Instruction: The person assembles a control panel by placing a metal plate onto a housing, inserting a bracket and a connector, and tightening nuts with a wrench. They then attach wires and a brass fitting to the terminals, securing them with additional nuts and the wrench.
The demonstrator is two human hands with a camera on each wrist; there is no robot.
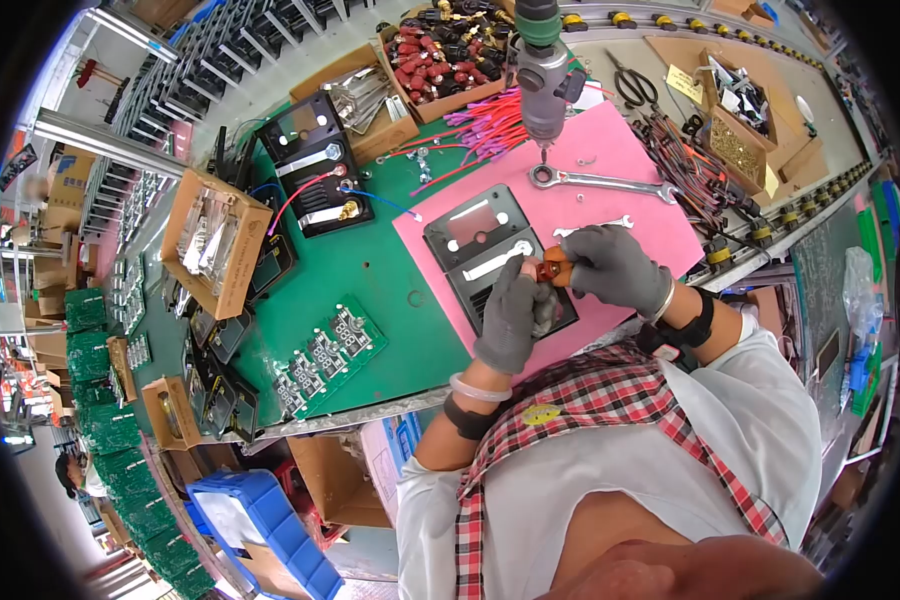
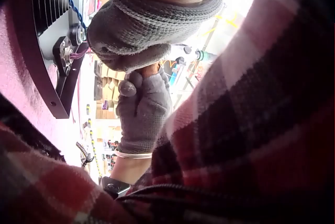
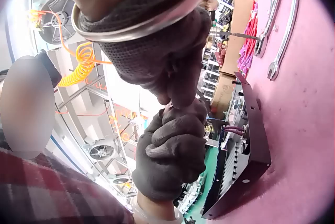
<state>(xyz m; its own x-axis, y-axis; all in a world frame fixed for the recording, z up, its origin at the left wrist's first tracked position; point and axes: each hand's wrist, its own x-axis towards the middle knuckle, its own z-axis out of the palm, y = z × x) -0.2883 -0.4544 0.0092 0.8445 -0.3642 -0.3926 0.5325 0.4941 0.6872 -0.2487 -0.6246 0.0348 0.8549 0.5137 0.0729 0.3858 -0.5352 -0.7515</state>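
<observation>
Both gloved hands meet over a black metal housing (image 1: 442,238) that lies on a pink mat (image 1: 660,150). Between the fingertips is a small red-and-orange piece (image 1: 548,270), mostly covered by the fingers; its exact kind cannot be told. My left hand (image 1: 510,315) pinches it from the left, fingers curled. From the other side my right hand (image 1: 618,272) grips it with bent fingers. In the right wrist view the left hand (image 3: 172,153) is a curled fist under the right hand (image 3: 157,51). A silver strip with a ring end (image 1: 495,262) lies in the housing.
A large wrench (image 1: 610,182) and a smaller wrench (image 1: 595,226) lie beyond the hands. An electric screwdriver (image 1: 543,90) hangs above the mat. Purple-tipped red wires (image 1: 485,125), a second wired black housing (image 1: 315,165), a green circuit board (image 1: 365,342) and an open cardboard box (image 1: 220,292) surround them.
</observation>
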